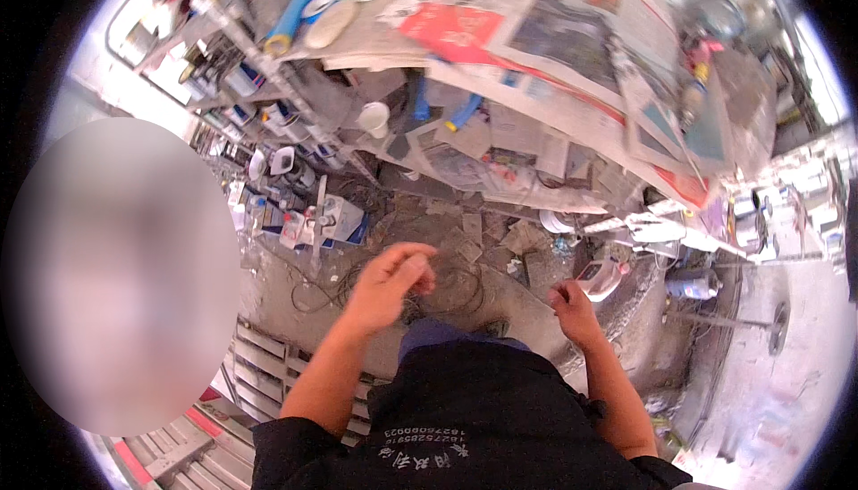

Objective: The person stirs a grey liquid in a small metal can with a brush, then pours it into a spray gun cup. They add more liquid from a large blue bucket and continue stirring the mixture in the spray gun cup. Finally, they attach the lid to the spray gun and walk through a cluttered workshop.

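Observation:
My left hand (pixel 394 283) is held in the air over the littered floor (pixel 460 284), its index finger loosely stretched forward, the others bent, with nothing visible in it. My right hand (pixel 574 309) has curled fingers; whether they hold anything small is hidden. Beside it lies a clear plastic container (pixel 602 281). Loops of dark hose or cable (pixel 313 298) lie beyond my left hand. Ahead, newspapers (pixel 563 43) cover a cluttered bench top holding blue tools (pixel 290 21) and a pale pad (pixel 331 24); a white cup (pixel 374 119) sits lower.
Metal shelves with cans (pixel 241 79) rise at the left, above a box of containers (pixel 322 222). At the right are more cluttered racks (pixel 746 222), a spray can (pixel 693 284) and a metal stand (pixel 742 320). Slatted pallets (pixel 259 356) lie lower left, beside a large blurred patch.

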Motion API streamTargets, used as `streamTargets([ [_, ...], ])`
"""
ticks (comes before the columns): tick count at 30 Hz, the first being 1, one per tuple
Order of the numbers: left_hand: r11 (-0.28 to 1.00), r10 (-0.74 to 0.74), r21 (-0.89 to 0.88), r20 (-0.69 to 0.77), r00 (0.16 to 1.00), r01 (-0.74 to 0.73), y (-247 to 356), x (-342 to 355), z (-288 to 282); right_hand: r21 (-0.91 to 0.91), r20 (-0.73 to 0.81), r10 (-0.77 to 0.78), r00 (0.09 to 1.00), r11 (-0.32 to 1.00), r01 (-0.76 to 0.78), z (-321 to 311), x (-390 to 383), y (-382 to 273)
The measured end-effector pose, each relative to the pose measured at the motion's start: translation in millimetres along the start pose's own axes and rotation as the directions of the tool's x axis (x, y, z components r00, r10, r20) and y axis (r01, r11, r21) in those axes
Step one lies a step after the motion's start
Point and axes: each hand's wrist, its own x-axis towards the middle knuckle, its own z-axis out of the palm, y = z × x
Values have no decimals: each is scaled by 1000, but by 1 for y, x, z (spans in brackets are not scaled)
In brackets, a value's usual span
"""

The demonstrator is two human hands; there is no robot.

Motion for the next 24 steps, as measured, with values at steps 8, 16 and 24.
streamTargets([
  [8, 807, -33, -583, 120, 992, 97, -94, 8, -4, 70, 121, -349, 929, 937, 343, 127, 46, -198],
  [16, 730, -126, -616, 306, 944, 297, -82, 0, -46, 379, 268, 106, 958, 902, -206, 181, 66, -218],
  [24, 965, -229, -41, 338, 913, 257, -58, 0, -59, 466, 409, 409, 816, 675, -572, 183, 87, -218],
])
